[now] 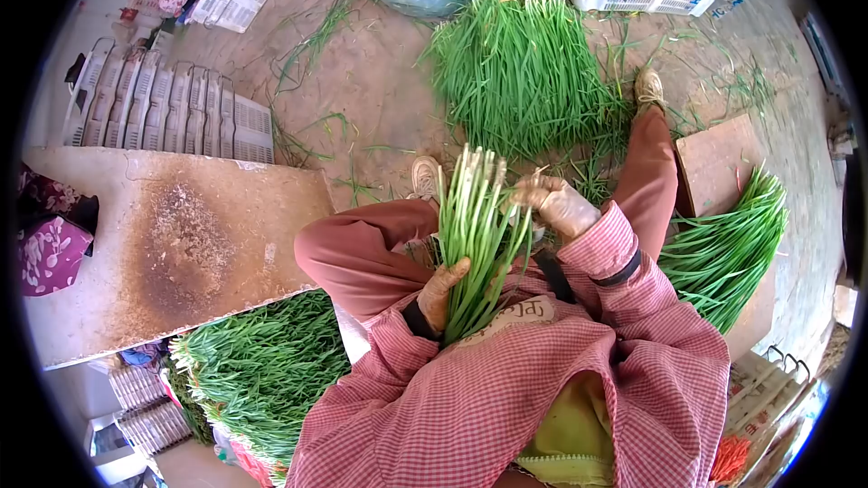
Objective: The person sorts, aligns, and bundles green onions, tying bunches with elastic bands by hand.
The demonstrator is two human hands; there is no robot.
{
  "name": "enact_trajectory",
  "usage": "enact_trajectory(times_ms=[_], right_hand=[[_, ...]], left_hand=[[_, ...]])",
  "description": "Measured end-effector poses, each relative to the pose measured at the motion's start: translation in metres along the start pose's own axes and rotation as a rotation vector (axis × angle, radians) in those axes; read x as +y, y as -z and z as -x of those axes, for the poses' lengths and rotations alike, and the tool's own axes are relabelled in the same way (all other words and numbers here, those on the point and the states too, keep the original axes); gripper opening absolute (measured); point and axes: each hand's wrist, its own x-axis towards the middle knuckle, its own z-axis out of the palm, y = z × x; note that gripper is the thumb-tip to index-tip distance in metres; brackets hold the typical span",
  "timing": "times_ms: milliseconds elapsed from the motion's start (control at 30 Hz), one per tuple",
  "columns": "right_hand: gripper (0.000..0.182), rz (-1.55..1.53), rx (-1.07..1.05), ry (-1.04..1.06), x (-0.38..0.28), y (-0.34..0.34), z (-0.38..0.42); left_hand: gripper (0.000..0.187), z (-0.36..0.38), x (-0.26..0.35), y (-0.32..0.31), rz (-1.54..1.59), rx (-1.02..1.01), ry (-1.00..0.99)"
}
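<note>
While the left hand (440, 291) clasped the chive bundle (473, 235) upright for support, the right hand (553, 203) pinched stalks just beside its pale tips, apparently picking them clean.

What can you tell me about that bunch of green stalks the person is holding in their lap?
The bunch is a sheaf of long, thin green stalks with pale whitish ends pointing up and away from the person. It stands roughly upright over the lap, fanning slightly at the top. The left hand grips it low down, and the right hand touches it near the pale ends. Both hands look gloved.
</note>
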Motion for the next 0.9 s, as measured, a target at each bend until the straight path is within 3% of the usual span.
enact_trajectory(times_ms=[33,67,100,133,167,200,233,300,333,367,400,433,467,567,600,633,667,700,733,767,800,833,867,900], right_hand=[[0.03,0.001,-0.007,0.002,-0.001,-0.001,-0.001],[0.024,-0.139,-0.16,0.031,-0.006,0.001,-0.002],[0.021,-0.283,-0.087,0.067,-0.01,0.003,0.002],[0.02,-0.42,-0.215,0.053,-0.022,0.008,-0.004],[0.018,-0.426,-0.197,0.23,-0.034,0.015,0.001],[0.021,-0.917,0.006,0.24,-0.055,0.014,0.013],[0.019,-1.207,-0.159,0.273,-0.076,0.032,0.016],[0.018,-0.674,-0.294,0.69,-0.09,0.128,-0.027],[0.021,-0.217,0.615,0.559,-0.106,0.115,-0.019],[0.028,0.514,0.846,0.523,-0.08,0.171,-0.041],[0.028,0.519,0.844,0.536,-0.079,0.148,-0.024],[0.044,0.941,0.834,0.395,-0.068,0.098,0.012],[0.049,1.011,0.689,0.455,-0.044,0.068,0.026],[0.068,0.19,-0.218,0.56,0.05,0.017,0.005],[0.075,-0.055,-0.338,0.526,0.067,0.004,-0.009],[0.069,-0.079,-0.312,0.481,0.066,-0.004,-0.018],[0.069,-0.645,-0.255,0.255,0.05,-0.023,-0.018],[0.057,-0.661,-0.123,0.182,0.015,-0.038,-0.011],[0.047,-0.635,-0.159,0.21,0.014,-0.034,-0.017],[0.037,-0.604,-0.199,0.239,0.012,-0.032,-0.023],[0.019,-0.578,-0.165,0.269,0.005,-0.038,-0.02],[0.016,-0.567,-0.131,0.209,-0.002,-0.043,-0.012],[0.014,-0.479,-0.12,0.265,-0.005,-0.047,-0.011],[0.013,-0.392,-0.107,0.321,-0.007,-0.053,-0.011]], left_hand=[[0.041,-0.001,-0.003,-0.003,-0.061,0.067,-0.051],[0.039,0.0,-0.005,-0.004,-0.122,0.134,-0.101],[0.039,-0.007,-0.009,0.003,-0.09,0.112,-0.088],[0.037,-0.003,-0.003,0.014,-0.118,0.053,-0.087],[0.035,-0.003,-0.006,0.022,-0.119,-0.018,-0.073],[0.032,-0.003,-0.003,0.016,-0.132,-0.042,-0.111],[0.032,-0.003,-0.002,0.017,-0.131,-0.033,-0.109],[0.031,-0.004,-0.001,0.018,-0.04,-0.04,-0.112],[0.035,-0.005,-0.002,0.022,-0.033,-0.071,-0.123],[0.035,-0.004,-0.003,0.021,-0.03,-0.076,-0.126],[0.038,-0.003,0.0,0.02,-0.028,-0.087,-0.15],[0.04,-0.004,0.004,0.019,-0.028,-0.096,-0.179],[0.044,-0.005,0.003,0.023,0.0,-0.076,-0.162],[0.044,-0.01,0.004,0.012,-0.013,-0.094,-0.071],[0.046,-0.011,0.004,0.013,-0.003,-0.177,0.003],[0.046,-0.01,0.006,0.004,-0.012,-0.172,0.023],[0.046,-0.007,0.011,-0.012,-0.186,-0.095,0.096],[0.046,-0.007,0.015,-0.021,-0.359,-0.018,0.158],[0.053,-0.013,0.027,-0.01,-0.497,-0.16,0.184],[0.062,-0.015,0.043,0.0,-0.701,-0.246,0.082],[0.069,-0.025,0.056,0.004,-0.668,-0.266,-0.128],[0.074,-0.032,0.064,-0.002,-0.64,-0.276,-0.188],[0.08,-0.039,0.073,-0.009,-0.612,-0.286,-0.247],[0.085,-0.04,0.075,-0.03,-0.597,-0.287,-0.157]])
